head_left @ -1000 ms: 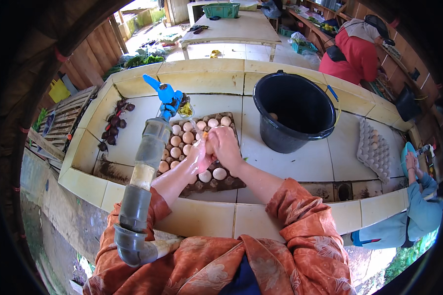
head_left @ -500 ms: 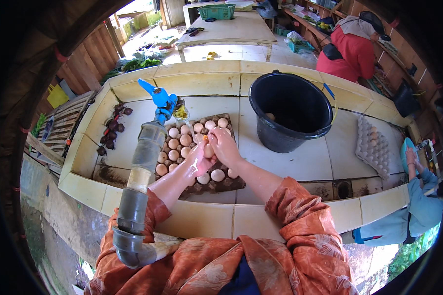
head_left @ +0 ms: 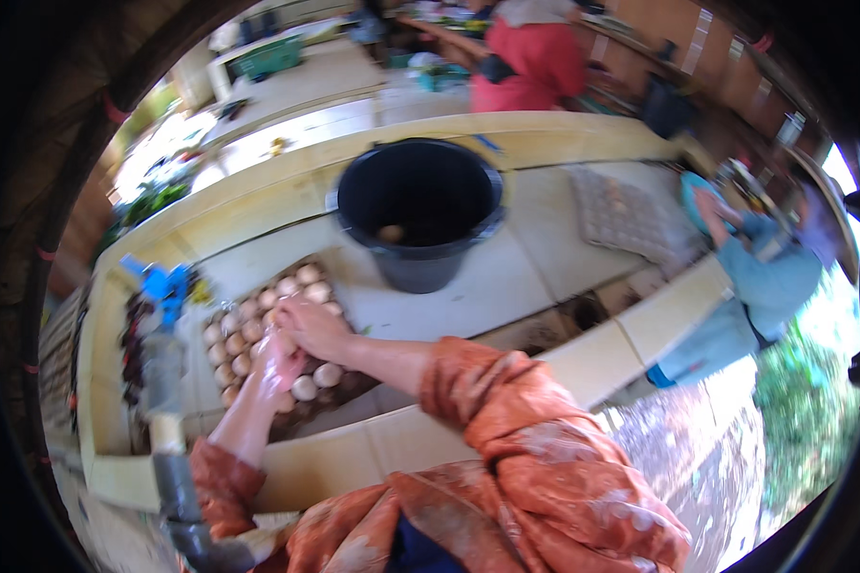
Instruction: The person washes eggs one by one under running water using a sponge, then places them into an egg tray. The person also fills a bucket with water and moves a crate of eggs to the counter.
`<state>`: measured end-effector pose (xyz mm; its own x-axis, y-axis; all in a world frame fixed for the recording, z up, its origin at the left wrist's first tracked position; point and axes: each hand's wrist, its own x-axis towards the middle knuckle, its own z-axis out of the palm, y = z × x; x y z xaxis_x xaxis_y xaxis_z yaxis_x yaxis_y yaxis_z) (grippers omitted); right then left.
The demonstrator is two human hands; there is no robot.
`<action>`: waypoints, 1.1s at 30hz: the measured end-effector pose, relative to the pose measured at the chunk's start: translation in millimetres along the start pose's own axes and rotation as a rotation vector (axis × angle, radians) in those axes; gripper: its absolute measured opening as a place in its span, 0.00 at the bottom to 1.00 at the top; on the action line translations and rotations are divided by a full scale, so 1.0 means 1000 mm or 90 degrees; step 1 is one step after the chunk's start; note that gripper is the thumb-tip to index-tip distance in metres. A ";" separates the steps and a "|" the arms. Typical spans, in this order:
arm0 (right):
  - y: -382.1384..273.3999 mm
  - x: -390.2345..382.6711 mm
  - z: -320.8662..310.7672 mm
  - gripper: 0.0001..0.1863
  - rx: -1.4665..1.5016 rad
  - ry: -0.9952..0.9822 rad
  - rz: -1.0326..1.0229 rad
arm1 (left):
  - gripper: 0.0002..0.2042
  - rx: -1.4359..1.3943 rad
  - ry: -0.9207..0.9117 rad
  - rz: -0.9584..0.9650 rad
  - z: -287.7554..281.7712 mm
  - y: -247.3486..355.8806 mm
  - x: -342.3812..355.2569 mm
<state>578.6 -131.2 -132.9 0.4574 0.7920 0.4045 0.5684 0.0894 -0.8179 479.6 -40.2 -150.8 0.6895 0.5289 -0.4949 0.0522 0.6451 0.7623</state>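
My left hand (head_left: 282, 361) and my right hand (head_left: 313, 327) meet over a dark brown egg tray (head_left: 358, 384), both closed. The left is wet and cupped from below; the right wraps over it. The egg between them is mostly covered by fingers and blurred; a small orange bit shows by the right fingertips. Pale eggs (head_left: 304, 388) fill much of the tray around my hands. Right of the tray stands a black bucket (head_left: 420, 263) with an egg (head_left: 390, 233) visible inside. Left of my hands is a blue tap (head_left: 167, 288) on a grey pipe (head_left: 164, 368).
A raised tiled rim (head_left: 640, 334) surrounds the basin. A grey egg tray (head_left: 623, 216) lies at the right. Dark reddish bulbs (head_left: 136, 346) lie behind the tap. One person in red (head_left: 530, 59) is at the back; another in blue-green (head_left: 769, 286) reaches into a turquoise bowl (head_left: 692, 202).
The whole view has swung to the right, so the basin, tray and bucket now appear farther left and blurred. My hands remain together over the egg tray.
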 end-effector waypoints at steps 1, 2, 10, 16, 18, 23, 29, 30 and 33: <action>0.007 0.006 -0.006 0.11 0.085 -0.037 0.110 | 0.16 0.009 0.034 -0.027 0.002 0.002 0.002; 0.015 0.011 -0.015 0.11 0.063 -0.068 0.164 | 0.17 0.039 -0.046 -0.054 0.002 0.007 0.000; -0.007 -0.001 -0.008 0.10 0.025 0.105 -0.193 | 0.16 -0.085 0.073 0.046 0.039 0.007 -0.018; 0.016 0.008 -0.003 0.09 0.053 0.025 0.082 | 0.16 0.054 -0.114 -0.029 0.023 0.017 -0.025; 0.038 0.016 -0.018 0.10 0.005 -0.040 0.154 | 0.15 0.142 -0.084 -0.021 0.026 0.021 -0.026; 0.062 0.021 -0.039 0.14 -0.054 -0.113 0.197 | 0.10 0.362 -0.131 0.017 0.037 0.016 -0.041; 0.042 0.014 -0.036 0.12 -0.236 -0.160 0.091 | 0.11 0.788 -0.131 0.226 0.031 0.024 -0.036; 0.040 0.015 -0.037 0.12 -0.249 -0.179 0.095 | 0.10 0.726 -0.112 0.206 0.029 0.027 -0.035; 0.041 0.018 -0.041 0.14 -0.235 -0.104 0.084 | 0.07 0.634 -0.028 0.098 0.026 0.030 -0.032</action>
<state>638.3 -137.6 -142.4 0.4453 0.8701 0.2112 0.7324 -0.2183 -0.6450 478.4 -52.2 -101.3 0.7650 0.5337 -0.3605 0.5258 -0.1942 0.8282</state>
